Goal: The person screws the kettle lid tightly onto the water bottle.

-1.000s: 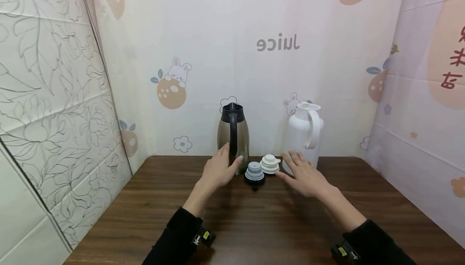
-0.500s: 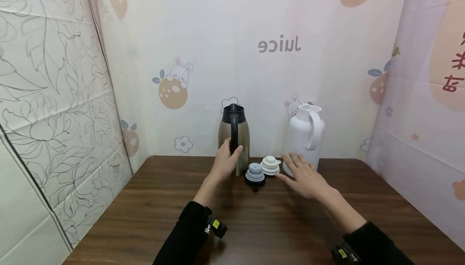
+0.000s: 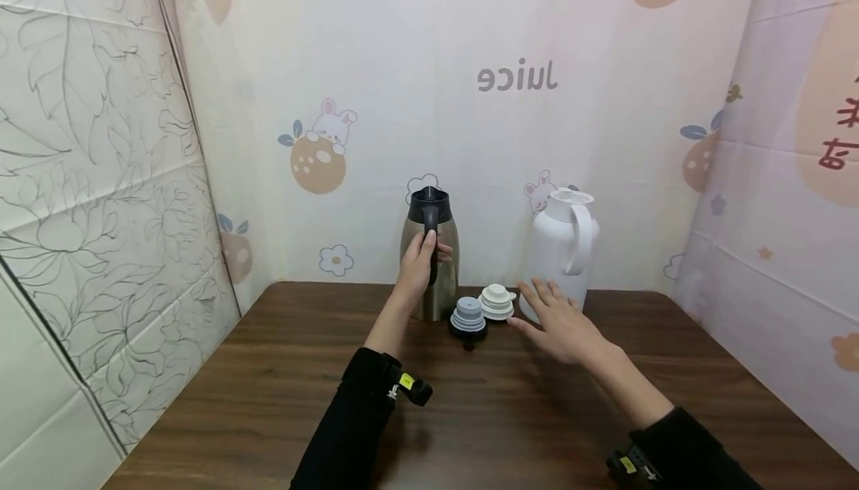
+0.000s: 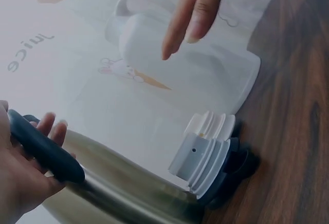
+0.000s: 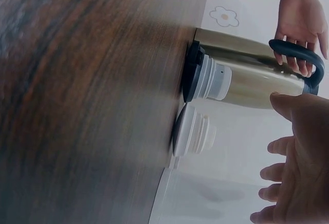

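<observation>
My left hand point(image 3: 417, 266) holds the black handle point(image 4: 43, 144) of a gold-brown thermos jug point(image 3: 446, 266), its fingers passed through behind the handle. The jug stands upright and lidless at the back of the table. My right hand point(image 3: 560, 326) is spread with fingers apart in front of a white thermos jug point(image 3: 553, 244), also lidless; whether it touches the jug I cannot tell. Between the jugs lie two stoppers, plug side up: a grey one with a black cap point(image 5: 218, 82) and a white one point(image 5: 198, 131).
The dark wooden table point(image 3: 483, 415) reaches back to a printed cloth wall point(image 3: 376, 139). Further cloth panels close in the left point(image 3: 101, 214) and right sides point(image 3: 772, 214).
My left hand has moved up and right from beside the gold-brown jug onto its handle, and its fingers have gone in behind it. The right hand stays put.
</observation>
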### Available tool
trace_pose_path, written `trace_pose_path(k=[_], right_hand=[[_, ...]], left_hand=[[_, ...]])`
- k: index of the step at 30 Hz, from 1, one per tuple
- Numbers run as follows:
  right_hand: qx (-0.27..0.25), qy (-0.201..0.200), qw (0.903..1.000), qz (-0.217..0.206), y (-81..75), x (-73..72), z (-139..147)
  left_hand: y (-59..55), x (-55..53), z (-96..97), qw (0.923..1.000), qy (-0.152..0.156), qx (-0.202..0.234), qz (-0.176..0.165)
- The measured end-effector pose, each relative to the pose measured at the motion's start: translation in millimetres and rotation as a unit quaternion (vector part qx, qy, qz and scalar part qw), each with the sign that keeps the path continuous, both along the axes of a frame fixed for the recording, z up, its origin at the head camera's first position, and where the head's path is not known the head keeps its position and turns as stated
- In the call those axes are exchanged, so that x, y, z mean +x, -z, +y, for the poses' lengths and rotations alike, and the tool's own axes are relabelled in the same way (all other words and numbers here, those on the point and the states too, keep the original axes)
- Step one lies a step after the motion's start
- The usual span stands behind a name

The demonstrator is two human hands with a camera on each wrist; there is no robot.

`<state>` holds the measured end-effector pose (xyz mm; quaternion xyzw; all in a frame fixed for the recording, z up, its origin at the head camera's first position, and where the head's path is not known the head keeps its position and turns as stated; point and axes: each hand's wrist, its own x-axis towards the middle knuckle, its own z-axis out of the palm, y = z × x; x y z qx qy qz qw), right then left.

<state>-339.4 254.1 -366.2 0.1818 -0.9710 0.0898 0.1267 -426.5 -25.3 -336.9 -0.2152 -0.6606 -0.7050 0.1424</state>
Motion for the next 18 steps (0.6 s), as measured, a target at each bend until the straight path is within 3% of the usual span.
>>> trace_pose_path(k=[6, 13, 18], right_hand=[[0.002, -0.002, 1.0000, 0.000, 2.8, -0.1, -2.5], [-0.002, 0.004, 1.0000, -0.008, -0.7, 2.0, -2.6], [0.000, 0.002, 1.0000, -0.009, -1.2, 1.6, 0.3]], left_hand=[[0.3, -3.4, -3.7, 0.9984, 0.008, 0.031, -0.047], [-3.8, -5.6, -3.7, 0.9990, 0.014, 0.021, -0.037], [-7.8, -3.1, -5.3, 0.9981, 0.004, 0.034, -0.052]])
